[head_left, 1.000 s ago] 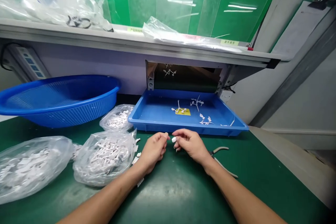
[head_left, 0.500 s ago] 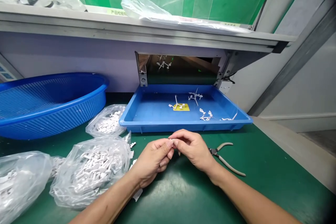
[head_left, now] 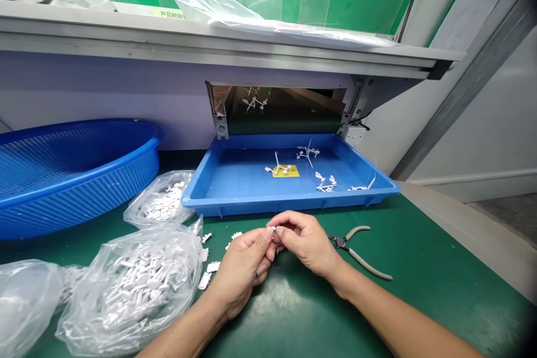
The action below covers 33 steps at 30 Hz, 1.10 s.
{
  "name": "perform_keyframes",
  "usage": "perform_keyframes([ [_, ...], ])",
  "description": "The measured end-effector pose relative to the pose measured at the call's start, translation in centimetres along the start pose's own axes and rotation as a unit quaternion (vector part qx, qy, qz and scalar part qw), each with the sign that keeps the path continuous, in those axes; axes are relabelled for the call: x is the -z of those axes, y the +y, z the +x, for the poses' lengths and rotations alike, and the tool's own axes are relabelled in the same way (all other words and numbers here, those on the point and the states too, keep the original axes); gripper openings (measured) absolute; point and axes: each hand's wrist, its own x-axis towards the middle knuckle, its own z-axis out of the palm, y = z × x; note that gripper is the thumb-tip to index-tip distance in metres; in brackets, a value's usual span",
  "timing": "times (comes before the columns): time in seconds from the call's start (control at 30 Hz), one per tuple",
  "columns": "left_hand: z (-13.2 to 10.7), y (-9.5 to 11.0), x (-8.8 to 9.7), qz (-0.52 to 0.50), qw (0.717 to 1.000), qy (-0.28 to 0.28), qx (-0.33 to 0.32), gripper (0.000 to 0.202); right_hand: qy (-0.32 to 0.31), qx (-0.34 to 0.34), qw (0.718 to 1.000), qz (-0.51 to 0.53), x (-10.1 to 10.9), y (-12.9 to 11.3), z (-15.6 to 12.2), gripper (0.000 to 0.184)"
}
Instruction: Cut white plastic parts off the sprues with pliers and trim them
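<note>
My left hand (head_left: pixel 247 263) and my right hand (head_left: pixel 304 240) meet over the green table in front of the blue tray. Between their fingertips is a small white plastic part (head_left: pixel 273 229), mostly hidden by the thumbs and fingers. Both hands are closed in a pinch on it. Just right of my right hand lie cutting pliers (head_left: pixel 348 245) with pale handles, their jaws towards the hand. Several loose white plastic pieces (head_left: pixel 213 267) lie left of my left hand, beside an open clear bag (head_left: pixel 138 285) filled with similar pieces.
The blue tray (head_left: pixel 251 205) holds several white plastic sprues (head_left: pixel 308 152) below a conveyor opening (head_left: pixel 285 123), where another sprue (head_left: pixel 254 102) sits. A blue basket (head_left: pixel 84 201) and more clear bags (head_left: pixel 161 201) stand at left. A metal shelf (head_left: pixel 235 50) runs overhead.
The view has shifted slightly, uncovering more loose white pieces beside my left hand. Both hands stay together on the small part, which shows a little more between the fingertips.
</note>
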Motion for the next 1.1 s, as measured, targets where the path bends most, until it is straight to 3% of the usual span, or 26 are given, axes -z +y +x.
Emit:
perform_keyframes([
  [0.3,-0.1,-0.1,-0.3,-0.011,0.999,0.008,0.029,0.044,-0.012,0.134,0.973,-0.189,0.9,-0.5,0.0,0.014],
  [0.63,-0.1,0.3,-0.2,-0.001,0.999,0.021,0.031,0.042,-0.051,0.242,0.929,-0.275,1.2,-1.0,0.3,0.018],
  [0.83,-0.2,0.3,-0.1,0.009,1.000,0.017,0.023,0.042,-0.052,0.242,0.927,-0.281,1.5,-1.5,0.2,0.018],
  [1.1,-0.5,0.9,-0.4,0.056,0.998,0.020,0.017,0.045,-0.039,0.189,0.942,-0.273,1.2,-2.0,-0.1,0.016],
])
